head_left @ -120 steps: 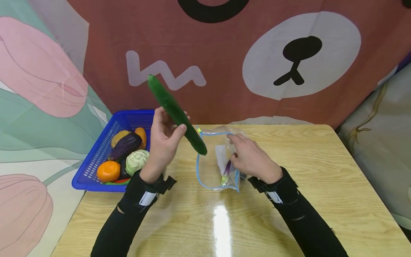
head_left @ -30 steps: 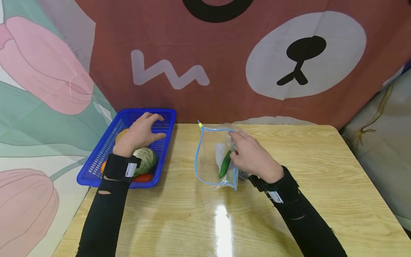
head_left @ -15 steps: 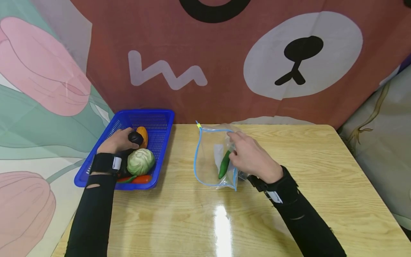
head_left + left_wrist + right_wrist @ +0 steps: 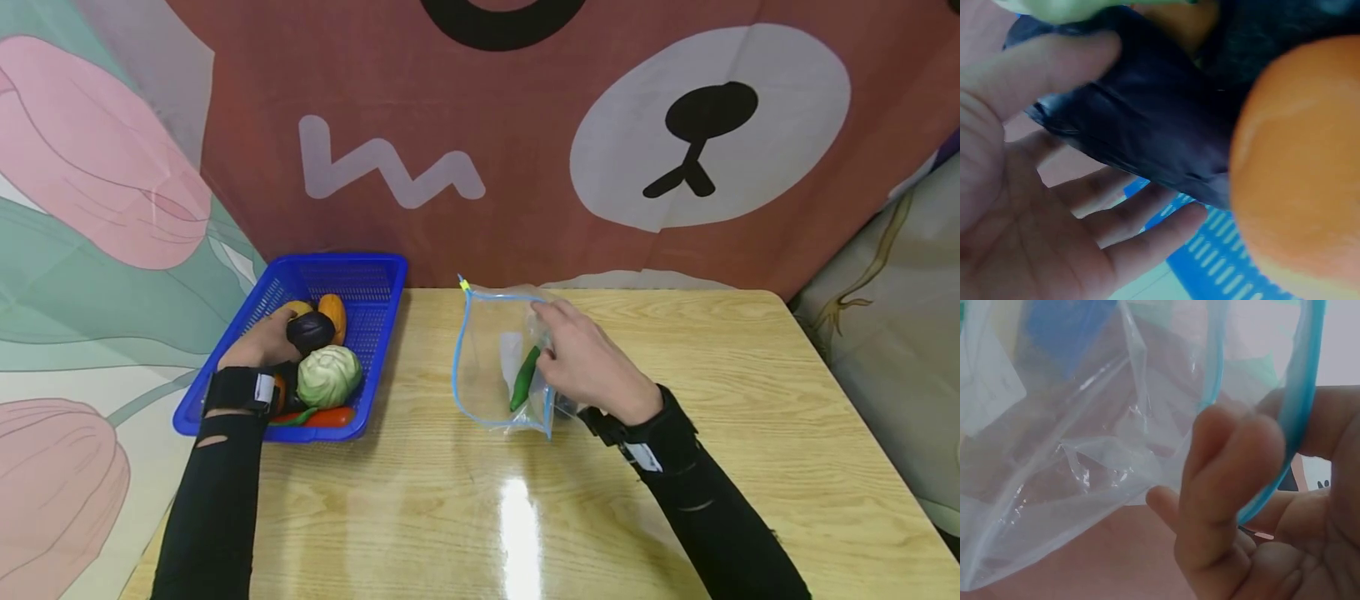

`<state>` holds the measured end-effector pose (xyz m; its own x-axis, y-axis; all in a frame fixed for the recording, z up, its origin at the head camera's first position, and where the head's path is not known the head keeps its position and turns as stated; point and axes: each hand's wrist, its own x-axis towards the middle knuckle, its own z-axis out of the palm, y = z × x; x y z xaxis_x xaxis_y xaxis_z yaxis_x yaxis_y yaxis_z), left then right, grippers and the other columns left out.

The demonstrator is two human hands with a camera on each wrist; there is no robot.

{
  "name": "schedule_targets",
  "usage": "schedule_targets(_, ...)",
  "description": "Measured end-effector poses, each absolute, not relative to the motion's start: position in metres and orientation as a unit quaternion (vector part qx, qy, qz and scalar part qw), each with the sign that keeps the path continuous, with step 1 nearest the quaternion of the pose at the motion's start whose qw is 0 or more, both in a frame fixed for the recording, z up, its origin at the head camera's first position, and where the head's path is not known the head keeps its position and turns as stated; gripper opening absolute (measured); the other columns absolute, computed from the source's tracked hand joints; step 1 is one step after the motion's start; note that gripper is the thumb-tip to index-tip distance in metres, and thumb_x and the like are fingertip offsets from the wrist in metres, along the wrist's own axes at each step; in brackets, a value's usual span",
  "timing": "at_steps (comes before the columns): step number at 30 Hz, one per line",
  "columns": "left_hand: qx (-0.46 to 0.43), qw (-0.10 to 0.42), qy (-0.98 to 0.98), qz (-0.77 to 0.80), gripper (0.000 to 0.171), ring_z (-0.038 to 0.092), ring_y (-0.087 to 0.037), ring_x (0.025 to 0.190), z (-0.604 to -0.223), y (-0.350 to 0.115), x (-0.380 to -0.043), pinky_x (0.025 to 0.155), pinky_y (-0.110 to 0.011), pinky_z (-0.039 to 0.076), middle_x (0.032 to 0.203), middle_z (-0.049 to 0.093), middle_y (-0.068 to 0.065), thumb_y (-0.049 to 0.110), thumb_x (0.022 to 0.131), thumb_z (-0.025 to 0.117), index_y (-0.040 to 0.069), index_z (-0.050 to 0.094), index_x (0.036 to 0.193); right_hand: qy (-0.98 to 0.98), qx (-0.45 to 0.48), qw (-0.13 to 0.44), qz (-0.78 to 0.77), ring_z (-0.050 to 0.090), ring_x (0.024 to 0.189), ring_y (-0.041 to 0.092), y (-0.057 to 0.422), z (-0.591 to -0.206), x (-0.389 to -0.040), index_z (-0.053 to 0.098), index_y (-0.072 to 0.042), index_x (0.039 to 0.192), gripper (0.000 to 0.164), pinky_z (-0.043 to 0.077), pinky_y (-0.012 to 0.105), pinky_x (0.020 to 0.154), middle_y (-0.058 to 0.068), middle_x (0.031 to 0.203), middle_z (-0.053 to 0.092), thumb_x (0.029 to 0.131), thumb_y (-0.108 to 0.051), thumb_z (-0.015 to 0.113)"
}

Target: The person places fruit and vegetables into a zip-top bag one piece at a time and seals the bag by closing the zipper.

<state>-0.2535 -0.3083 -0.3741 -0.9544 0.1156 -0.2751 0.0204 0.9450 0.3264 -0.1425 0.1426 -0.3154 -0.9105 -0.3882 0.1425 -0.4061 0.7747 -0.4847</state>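
In the head view my left hand [image 4: 258,340] reaches into the blue plastic basket [image 4: 392,333] and holds a dark purple eggplant [image 4: 311,332]. The left wrist view has the thumb on one side of the eggplant and the other fingers along its opposite side, with an orange fruit [image 4: 1304,169] close by. On the table stands a clear zip bag [image 4: 457,367] with a blue-edged mouth. My right hand [image 4: 592,362] pinches its rim at the right, the blue strip running between thumb and fingers in the right wrist view. A green cucumber [image 4: 525,379] shows inside the bag.
Beside the eggplant in the basket lie a cabbage [image 4: 330,377], an orange-yellow elongated vegetable [image 4: 332,312], a yellowish round item [image 4: 298,307] and a red vegetable [image 4: 332,417]. A printed cloth backdrop [image 4: 525,208] hangs at the table's far edge.
The cucumber went from my left hand into the bag. My left hand then went down into the basket and took the eggplant, which has since tilted lower. My right hand stays on the bag.
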Motion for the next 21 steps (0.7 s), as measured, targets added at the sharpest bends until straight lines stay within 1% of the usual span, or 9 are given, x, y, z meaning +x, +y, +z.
schedule_targets(2,0.033,0.144,0.976,0.16,0.079,0.042,-0.051,0.111,-0.377,-0.312,-0.252,0.087,-0.061,0.038,0.126,0.041,-0.037,0.011,0.072,0.071,-0.007,0.03,0.137,-0.942,0.206,0.016,0.264,0.05,0.086,0.023,0.141,-0.316,-0.143,0.031,0.0,0.144,0.063,0.043,0.034,0.07,0.016,0.137,0.04,0.085,-0.003,0.052)
schedule_targets(6,0.029,0.142,0.976,0.162,0.075,0.048,-0.048,0.103,-0.382,-0.316,-0.251,0.082,-0.059,0.041,0.117,0.047,-0.036,0.013,0.07,0.074,-0.005,0.034,0.131,-0.944,0.196,0.011,0.264,0.05,0.081,0.023,0.138,-0.318,-0.145,0.025,0.0,0.147,0.068,0.042,0.034,0.065,0.018,0.14,0.035,0.085,-0.004,0.054)
schedule_targets(9,0.027,0.141,0.977,0.159,0.076,0.047,-0.048,0.104,-0.385,-0.317,-0.252,0.082,-0.059,0.041,0.117,0.045,-0.037,0.014,0.072,0.073,-0.006,0.033,0.133,-0.944,0.198,0.011,0.262,0.049,0.083,0.023,0.138,-0.319,-0.146,0.021,0.0,0.148,0.071,0.041,0.034,0.066,0.018,0.141,0.032,0.084,-0.003,0.054)
schedule_targets(13,0.024,0.121,0.98,0.153,0.076,0.043,-0.053,0.105,-0.384,-0.319,-0.253,0.082,-0.061,0.04,0.117,0.042,-0.039,0.024,0.078,0.072,-0.006,0.03,0.134,-0.94,0.213,0.011,0.267,0.048,0.089,0.024,0.139,-0.32,-0.146,0.02,0.0,0.148,0.071,0.04,0.035,0.067,0.019,0.144,0.029,0.084,0.0,0.052)
schedule_targets(15,0.017,0.104,0.983,0.152,0.077,0.043,-0.055,0.103,-0.382,-0.318,-0.253,0.079,-0.062,0.041,0.116,0.04,-0.04,0.03,0.08,0.071,-0.005,0.029,0.135,-0.937,0.221,0.012,0.271,0.047,0.088,0.023,0.14,-0.32,-0.146,0.021,-0.001,0.148,0.07,0.039,0.035,0.066,0.019,0.146,0.028,0.084,0.002,0.05)
schedule_targets(18,0.007,0.082,0.984,0.159,0.077,0.045,-0.056,0.097,-0.378,-0.317,-0.252,0.074,-0.061,0.042,0.113,0.035,-0.039,0.034,0.081,0.07,-0.004,0.029,0.135,-0.934,0.23,0.014,0.274,0.047,0.086,0.022,0.14,-0.321,-0.146,0.022,-0.001,0.148,0.068,0.038,0.034,0.064,0.019,0.146,0.027,0.085,0.004,0.047)
schedule_targets(21,0.007,0.06,0.982,0.179,0.078,0.046,-0.054,0.093,-0.373,-0.312,-0.251,0.072,-0.059,0.043,0.114,0.033,-0.038,0.036,0.083,0.067,-0.004,0.028,0.137,-0.933,0.231,0.017,0.277,0.047,0.084,0.022,0.141,-0.32,-0.146,0.022,-0.002,0.148,0.067,0.038,0.034,0.063,0.019,0.145,0.028,0.086,0.004,0.047)
